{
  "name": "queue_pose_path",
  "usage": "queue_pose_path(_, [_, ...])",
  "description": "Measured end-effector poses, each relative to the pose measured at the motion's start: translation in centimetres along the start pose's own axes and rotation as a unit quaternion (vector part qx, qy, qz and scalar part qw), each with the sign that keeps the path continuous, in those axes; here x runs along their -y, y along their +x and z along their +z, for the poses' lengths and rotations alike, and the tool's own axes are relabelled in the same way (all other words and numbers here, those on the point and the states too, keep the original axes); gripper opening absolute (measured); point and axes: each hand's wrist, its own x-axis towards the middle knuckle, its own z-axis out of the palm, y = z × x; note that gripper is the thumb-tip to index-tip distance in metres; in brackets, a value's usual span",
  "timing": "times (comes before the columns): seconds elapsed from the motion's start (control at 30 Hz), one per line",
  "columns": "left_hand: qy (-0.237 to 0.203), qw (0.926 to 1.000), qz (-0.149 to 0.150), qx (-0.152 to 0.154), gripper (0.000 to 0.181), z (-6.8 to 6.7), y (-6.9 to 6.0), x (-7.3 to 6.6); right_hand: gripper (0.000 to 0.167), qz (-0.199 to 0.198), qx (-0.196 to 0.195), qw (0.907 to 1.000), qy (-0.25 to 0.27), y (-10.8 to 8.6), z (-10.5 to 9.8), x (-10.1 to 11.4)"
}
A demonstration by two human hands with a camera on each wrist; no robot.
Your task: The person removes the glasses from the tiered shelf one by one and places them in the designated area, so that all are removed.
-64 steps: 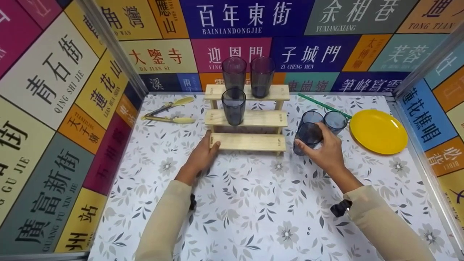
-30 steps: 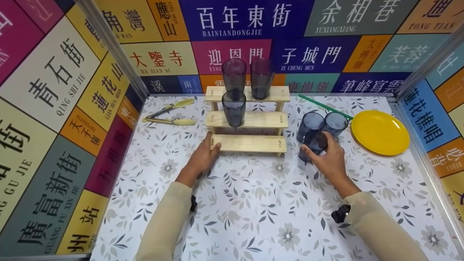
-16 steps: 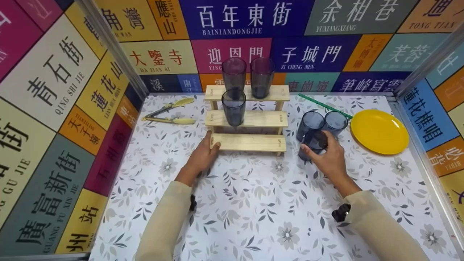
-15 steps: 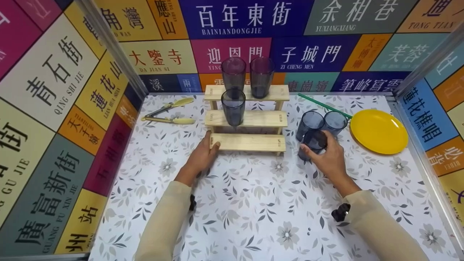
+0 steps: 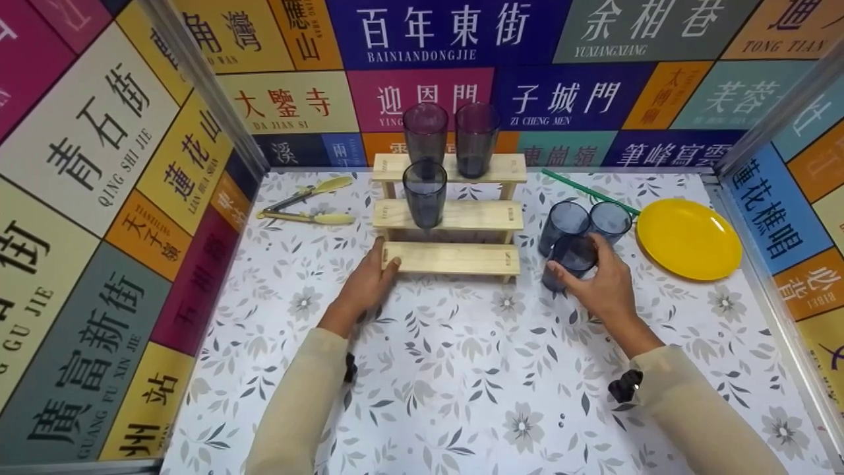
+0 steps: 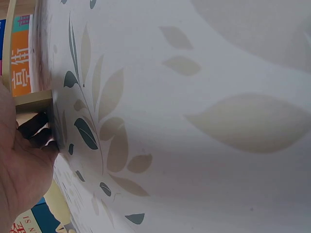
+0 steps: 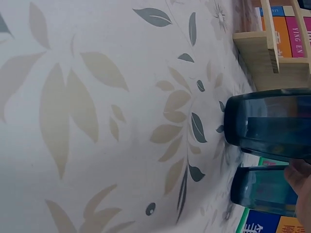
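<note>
My left hand [image 5: 364, 284] grips the left end of the lowest shelf of a three-step wooden rack [image 5: 452, 258], thumb on top; the left wrist view shows the hand [image 6: 24, 170] with its fingertips behind the wood. Around the front blue-grey glass [image 5: 571, 258] curl the thumb and fingers of my right hand [image 5: 606, 284]. Two more glasses stand close behind, one at left [image 5: 566, 221] and one at right [image 5: 612, 221]. On the rack, one glass [image 5: 425, 198] is on the middle step and two purplish ones [image 5: 477, 142] are on top.
Yellow-tipped tongs [image 5: 303, 204] lie left of the rack. A yellow plate [image 5: 689, 239] lies right of the loose glasses, with a green stick [image 5: 583, 190] behind them. Panels with printed signs [image 5: 448, 33] enclose the table's back and sides.
Over about two seconds the front glass has come slightly toward me and right, away from the rear two. In the last half second my right hand has shifted slightly right. My left hand stays put.
</note>
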Motion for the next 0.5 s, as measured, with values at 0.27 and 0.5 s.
queue_pose_path(0.27, [-0.017,0.9998,0.002,0.004,0.085,-0.2,0.1,-0.2,0.091,-0.024,-0.015,0.9996,0.004,1.1,-1.5,0.7])
queue_pose_path(0.5, [-0.018,0.9998,0.004,-0.003,0.085,-0.1,0.1,-0.3,0.087,-0.023,-0.008,0.9997,0.006,2.5,-2.0,2.0])
